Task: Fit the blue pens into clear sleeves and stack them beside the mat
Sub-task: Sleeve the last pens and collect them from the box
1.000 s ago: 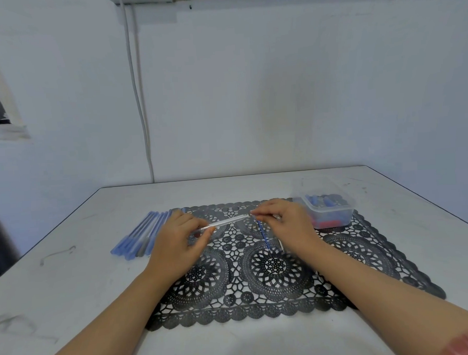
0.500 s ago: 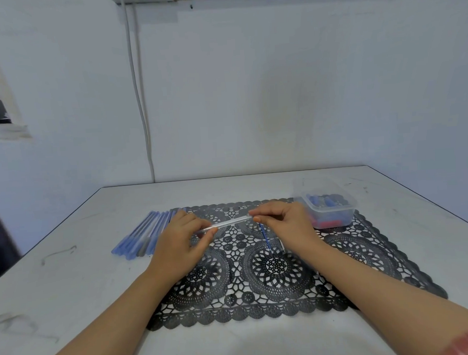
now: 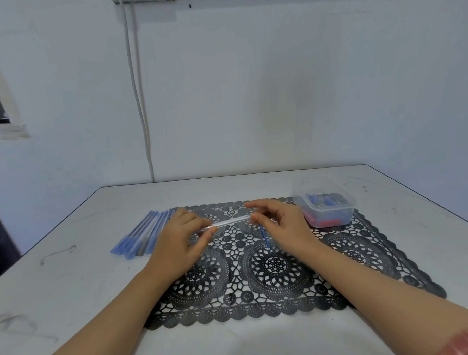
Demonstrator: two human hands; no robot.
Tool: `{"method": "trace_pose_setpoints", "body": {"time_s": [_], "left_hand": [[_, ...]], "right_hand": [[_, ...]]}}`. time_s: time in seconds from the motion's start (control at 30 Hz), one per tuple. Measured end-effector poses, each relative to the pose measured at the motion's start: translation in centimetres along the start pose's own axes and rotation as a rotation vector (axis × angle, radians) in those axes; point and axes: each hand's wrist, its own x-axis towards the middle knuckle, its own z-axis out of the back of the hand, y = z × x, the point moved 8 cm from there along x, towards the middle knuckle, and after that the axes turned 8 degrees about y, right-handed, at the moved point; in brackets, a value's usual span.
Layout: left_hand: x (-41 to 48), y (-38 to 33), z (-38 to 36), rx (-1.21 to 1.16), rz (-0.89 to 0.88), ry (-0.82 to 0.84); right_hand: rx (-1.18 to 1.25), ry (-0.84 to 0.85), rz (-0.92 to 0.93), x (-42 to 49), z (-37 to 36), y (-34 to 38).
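Note:
A clear sleeve [image 3: 231, 221] is held level above the black lace mat [image 3: 275, 270]. My left hand [image 3: 178, 241] pinches its left end and my right hand [image 3: 280, 223] pinches its right end between thumb and forefinger. A thin blue pen [image 3: 265, 236] slants down from under my right hand onto the mat; its upper end is hidden by the fingers. Several sleeved blue pens [image 3: 146, 233] lie side by side on the table just left of the mat.
A clear plastic tub [image 3: 327, 207] holding blue and red pieces sits on the mat's far right corner. The white table [image 3: 69, 267] meets the wall behind, where a cable [image 3: 139, 101] runs down. The table's edges fall away left and right.
Both hands and the sleeve stay nearly in place. My right fingers have spread a little at the sleeve's right end.

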Motion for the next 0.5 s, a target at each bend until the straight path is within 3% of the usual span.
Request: {"method": "trace_pose_setpoints", "body": {"time_s": [0.5], "left_hand": [[-0.03,-0.42,-0.29,0.007,-0.052,0.019]], "right_hand": [[-0.056,0.041,0.023,0.18,-0.44,-0.51]]}}
